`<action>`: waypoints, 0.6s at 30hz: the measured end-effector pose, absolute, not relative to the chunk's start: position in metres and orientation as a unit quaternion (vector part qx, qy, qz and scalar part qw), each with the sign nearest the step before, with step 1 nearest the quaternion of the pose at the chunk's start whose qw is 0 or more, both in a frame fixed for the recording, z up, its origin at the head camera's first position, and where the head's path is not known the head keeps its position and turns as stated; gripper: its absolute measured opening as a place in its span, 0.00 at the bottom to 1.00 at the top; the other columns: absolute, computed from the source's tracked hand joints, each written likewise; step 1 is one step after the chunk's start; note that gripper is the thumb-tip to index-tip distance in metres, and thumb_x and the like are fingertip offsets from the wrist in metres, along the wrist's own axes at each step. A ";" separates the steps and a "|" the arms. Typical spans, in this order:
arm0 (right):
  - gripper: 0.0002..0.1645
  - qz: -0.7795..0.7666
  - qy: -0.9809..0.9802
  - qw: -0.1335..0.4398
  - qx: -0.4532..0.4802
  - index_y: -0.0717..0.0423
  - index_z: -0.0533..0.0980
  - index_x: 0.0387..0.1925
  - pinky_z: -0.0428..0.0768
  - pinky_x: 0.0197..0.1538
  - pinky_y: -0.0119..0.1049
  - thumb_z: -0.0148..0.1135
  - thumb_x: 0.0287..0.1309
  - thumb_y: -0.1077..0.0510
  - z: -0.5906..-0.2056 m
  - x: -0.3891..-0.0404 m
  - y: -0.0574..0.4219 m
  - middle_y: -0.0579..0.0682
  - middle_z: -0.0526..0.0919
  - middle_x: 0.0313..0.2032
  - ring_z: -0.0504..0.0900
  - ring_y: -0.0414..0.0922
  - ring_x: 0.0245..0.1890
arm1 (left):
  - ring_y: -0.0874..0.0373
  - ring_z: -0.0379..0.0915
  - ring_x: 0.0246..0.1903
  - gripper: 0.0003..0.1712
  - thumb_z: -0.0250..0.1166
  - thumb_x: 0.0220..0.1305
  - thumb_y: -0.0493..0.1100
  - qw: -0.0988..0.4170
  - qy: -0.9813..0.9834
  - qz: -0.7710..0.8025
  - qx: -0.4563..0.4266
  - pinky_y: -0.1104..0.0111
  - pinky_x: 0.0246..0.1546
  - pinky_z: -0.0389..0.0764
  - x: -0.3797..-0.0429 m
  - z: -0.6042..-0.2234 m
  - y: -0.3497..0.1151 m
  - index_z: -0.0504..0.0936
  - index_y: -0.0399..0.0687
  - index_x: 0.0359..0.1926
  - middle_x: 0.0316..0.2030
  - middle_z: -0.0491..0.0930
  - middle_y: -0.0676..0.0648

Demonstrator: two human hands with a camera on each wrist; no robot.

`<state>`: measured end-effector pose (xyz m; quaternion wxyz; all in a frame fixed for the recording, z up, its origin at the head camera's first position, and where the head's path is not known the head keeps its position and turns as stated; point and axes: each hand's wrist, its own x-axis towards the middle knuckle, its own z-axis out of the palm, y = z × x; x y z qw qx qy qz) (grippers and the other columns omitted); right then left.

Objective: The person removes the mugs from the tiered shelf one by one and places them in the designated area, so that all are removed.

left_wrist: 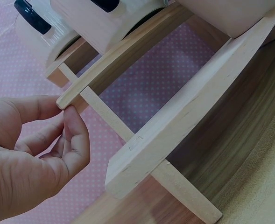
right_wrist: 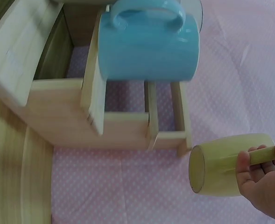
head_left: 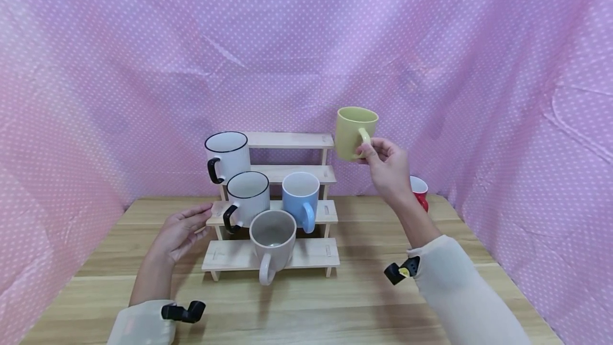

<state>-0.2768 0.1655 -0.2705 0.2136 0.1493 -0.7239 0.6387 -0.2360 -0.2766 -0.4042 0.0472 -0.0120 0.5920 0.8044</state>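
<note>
My right hand grips a yellow-green mug by its handle, holding it upright in the air off the right end of a stepped wooden rack. In the right wrist view the mug's base faces the camera. Thumb and forefinger of my left hand pinch the left end of the rack's second board from the bottom. On that board stand a white mug with a black rim and a light blue mug. A grey-beige mug occupies the lowest board.
Another black-rimmed white mug stands higher up at the rack's left. Behind my right forearm, a red mug with a white inside is partly hidden. The wooden table ends at a pink dotted cloth hanging behind and at the sides.
</note>
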 end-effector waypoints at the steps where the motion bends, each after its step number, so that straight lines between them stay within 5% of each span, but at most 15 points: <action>1: 0.15 0.639 -0.724 0.215 0.148 0.75 0.76 0.50 0.86 0.48 0.38 0.60 0.72 0.63 -0.272 -0.277 0.169 0.62 0.84 0.40 0.86 0.55 0.44 | 0.65 0.81 0.43 0.14 0.60 0.74 0.33 0.047 0.591 0.805 -0.013 0.71 0.44 0.82 -0.236 -0.404 -0.277 0.88 0.53 0.48 0.43 0.85 0.56; 18: 0.16 0.626 -0.749 0.205 0.074 0.77 0.76 0.50 0.85 0.48 0.35 0.58 0.74 0.62 -0.313 -0.283 0.217 0.63 0.84 0.41 0.87 0.45 0.40 | 0.66 0.79 0.42 0.13 0.61 0.74 0.34 0.048 0.602 0.796 -0.022 0.71 0.45 0.82 -0.236 -0.404 -0.277 0.88 0.54 0.49 0.43 0.83 0.57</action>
